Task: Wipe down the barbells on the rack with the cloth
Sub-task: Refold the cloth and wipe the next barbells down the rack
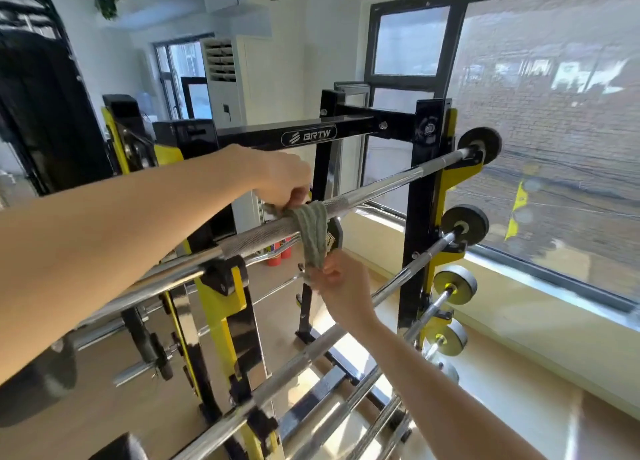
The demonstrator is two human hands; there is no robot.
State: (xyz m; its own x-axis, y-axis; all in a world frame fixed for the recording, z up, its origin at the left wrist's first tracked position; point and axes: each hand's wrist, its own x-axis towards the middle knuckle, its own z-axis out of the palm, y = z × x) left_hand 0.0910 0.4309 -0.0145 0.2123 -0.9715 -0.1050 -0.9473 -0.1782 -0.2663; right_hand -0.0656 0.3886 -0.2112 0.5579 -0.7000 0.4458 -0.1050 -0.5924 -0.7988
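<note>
while the black and yellow rack (420,210) carries the top barbell (256,239) in its hooks, i take that bar as my landmark. more barbells (412,267) lie on hooks below it, and a small plate (479,145) caps its far end.

my left hand (282,179) sits just above the top barbell, fingers curled and pinching one end of the grey-green cloth (313,231). my right hand (343,286) sits below the bar and pinches the other end. the cloth is looped over the knurled part of the bar near its middle, bunched into a narrow band and drawn taut between both hands.

the main risk, as i judge it, is uneven pull. if one hand tugs harder than the other gives, the shorter end could slip out of its pinch and the cloth would drop toward the barbells below. the knurling looks rough, so the fabric may snag there and jerk instead of sliding.

a hard sideways drag could also roll or shift the bar in its hooks, since i cannot tell whether anything locks it there. my right hand works close to the next bar down, so a sudden release could knock the knuckles on steel. bunched this tight, the cloth only cleans a thin strip per pass, so patches could be missed.
</note>
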